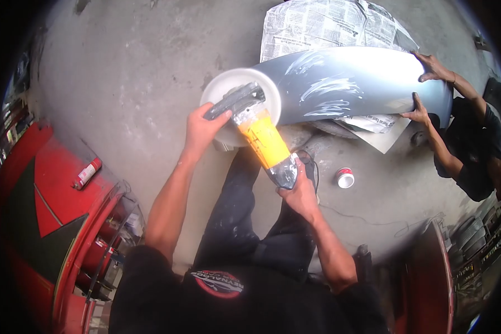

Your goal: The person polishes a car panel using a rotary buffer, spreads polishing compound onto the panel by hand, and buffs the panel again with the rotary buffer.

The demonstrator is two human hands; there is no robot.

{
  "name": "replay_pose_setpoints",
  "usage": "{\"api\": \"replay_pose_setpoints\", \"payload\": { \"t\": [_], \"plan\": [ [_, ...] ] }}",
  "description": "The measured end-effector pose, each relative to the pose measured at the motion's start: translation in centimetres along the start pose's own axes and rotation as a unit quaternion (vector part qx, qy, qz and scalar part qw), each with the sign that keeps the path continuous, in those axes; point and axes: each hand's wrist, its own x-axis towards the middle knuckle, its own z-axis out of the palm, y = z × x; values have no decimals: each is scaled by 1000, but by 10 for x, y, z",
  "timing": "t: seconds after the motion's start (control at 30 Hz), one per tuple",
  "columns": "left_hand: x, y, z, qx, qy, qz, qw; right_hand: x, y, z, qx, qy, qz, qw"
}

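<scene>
A yellow and black power polisher [265,140] with a round white pad [222,85] is held in both my hands. My left hand [199,129] grips its black front handle. Around the rear end of its body my right hand [301,190] is closed. The pad lies over the left end of a curved silver-grey panel [373,78], hiding that end. White compound streaks [331,89] mark the panel's surface. At the panel's right end, another person's two hands [433,68] rest on its edges.
Newspaper [334,28] shows behind and under the panel. On the floor are a red and white can [345,178] and a thin cable. A red panel [67,183] with a spray can [87,173] is at left. Another person [476,133] in dark clothes is at right.
</scene>
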Motion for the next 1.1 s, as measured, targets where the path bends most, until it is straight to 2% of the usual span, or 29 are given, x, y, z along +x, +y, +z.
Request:
{"api": "replay_pose_setpoints", "payload": {
  "t": [0.2,0.23,0.27,0.3,0.4,0.63,0.77,0.87,0.9,1.1],
  "plan": [
    [31,27,47,44,-13,57,997,9,27,-19,65,62,-39,995],
    [34,35,56,119,-15,48,992,11,36,-26,73,72,-49,994],
    [38,42,66,110,-16,62,992,12,44,-32,81,83,-60,991],
    [42,49,76,100,-18,76,992,11,35,-46,119,66,-27,990],
    [59,66,107,77,-22,116,990,14,28,-74,114,103,-72,986],
    [87,110,154,38,-57,180,981,19,29,-110,137,148,-63,977],
    [85,117,160,25,-57,167,984,19,35,-118,121,146,-27,981],
    [69,112,148,63,-35,143,987,23,54,-102,116,150,-68,980],
    [59,113,143,51,-27,107,993,20,49,-101,93,134,-43,986],
    [27,59,96,93,47,55,993,24,49,-76,75,19,16,997]
  ]
}}
